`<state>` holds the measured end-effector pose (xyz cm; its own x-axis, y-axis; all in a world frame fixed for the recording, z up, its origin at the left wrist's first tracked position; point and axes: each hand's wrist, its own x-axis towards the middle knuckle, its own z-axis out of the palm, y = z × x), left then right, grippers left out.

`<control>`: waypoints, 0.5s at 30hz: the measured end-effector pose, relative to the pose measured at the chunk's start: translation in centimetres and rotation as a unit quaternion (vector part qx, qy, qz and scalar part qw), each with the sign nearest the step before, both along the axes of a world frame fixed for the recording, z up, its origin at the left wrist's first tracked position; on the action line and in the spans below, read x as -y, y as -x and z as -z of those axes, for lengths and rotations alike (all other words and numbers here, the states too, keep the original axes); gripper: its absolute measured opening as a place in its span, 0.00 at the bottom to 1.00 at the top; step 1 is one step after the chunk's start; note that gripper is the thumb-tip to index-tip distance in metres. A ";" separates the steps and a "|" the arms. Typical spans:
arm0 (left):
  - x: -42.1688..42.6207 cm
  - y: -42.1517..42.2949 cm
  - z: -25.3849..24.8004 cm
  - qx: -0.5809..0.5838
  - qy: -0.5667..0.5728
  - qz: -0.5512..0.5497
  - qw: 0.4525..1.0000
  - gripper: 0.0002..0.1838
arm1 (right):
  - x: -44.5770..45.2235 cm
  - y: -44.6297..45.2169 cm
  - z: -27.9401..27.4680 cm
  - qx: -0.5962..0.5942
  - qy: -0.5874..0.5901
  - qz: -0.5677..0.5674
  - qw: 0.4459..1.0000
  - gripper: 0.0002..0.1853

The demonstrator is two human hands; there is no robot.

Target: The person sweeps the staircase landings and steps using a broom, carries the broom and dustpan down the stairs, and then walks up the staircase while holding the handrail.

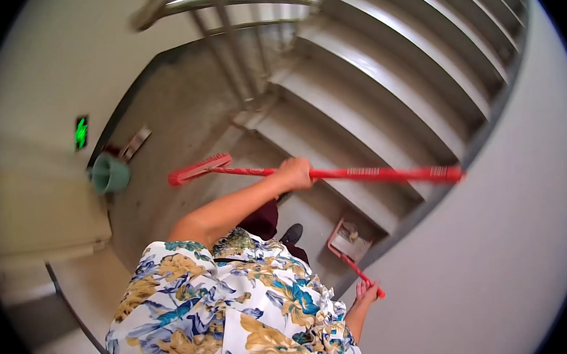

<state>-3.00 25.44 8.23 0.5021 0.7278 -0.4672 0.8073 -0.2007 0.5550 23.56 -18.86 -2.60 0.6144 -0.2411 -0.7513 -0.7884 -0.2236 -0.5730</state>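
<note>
Staircase [381, 71] rises between one and two o'clock; before it, a red broom [362, 173] spans nine to three, brush head [198, 172] at nine. Red-handled dustpan [350, 247], at five, points toward eleven. Left hand [294, 173] wraps the broom; right hand [368, 291] grips the dustpan.

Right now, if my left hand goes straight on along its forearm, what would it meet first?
Ahead of the left hand, probably the stairs, though this single view leaves depth unclear.
</note>
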 end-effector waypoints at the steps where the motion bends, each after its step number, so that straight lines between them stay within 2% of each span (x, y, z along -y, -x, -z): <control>1: 1.5 0.4 0.3 -0.007 0.010 0.031 0.999 0.09 | 2.0 -0.2 -0.3 -0.017 -0.004 0.056 0.998 0.19; 3: 3.9 2.2 2.3 -0.031 0.059 0.061 0.996 0.10 | 5.5 0.4 -0.9 -0.022 0.007 0.105 0.994 0.19; 5: 5.5 4.1 2.3 -0.060 0.078 0.105 0.990 0.08 | 7.6 1.7 -1.6 0.030 0.076 0.150 0.985 0.19; 8: 7.0 8.0 4.9 -0.093 0.076 0.116 0.986 0.06 | 12.6 2.7 -0.1 0.038 0.072 0.210 0.974 0.16; 11: 7.3 11.6 5.5 -0.046 0.048 0.121 0.990 0.05 | 12.3 4.1 0.0 0.046 0.098 0.183 0.977 0.15; 15: 7.8 15.0 8.5 -0.018 0.030 0.037 0.999 0.02 | 9.8 5.9 -2.6 0.058 0.109 0.121 0.985 0.15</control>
<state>-17.98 17.65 -0.23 0.5355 0.6588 -0.5284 0.8115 -0.2281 0.5380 17.70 -28.62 -0.03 0.5984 -0.5384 -0.5934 -0.7653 -0.1649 -0.6221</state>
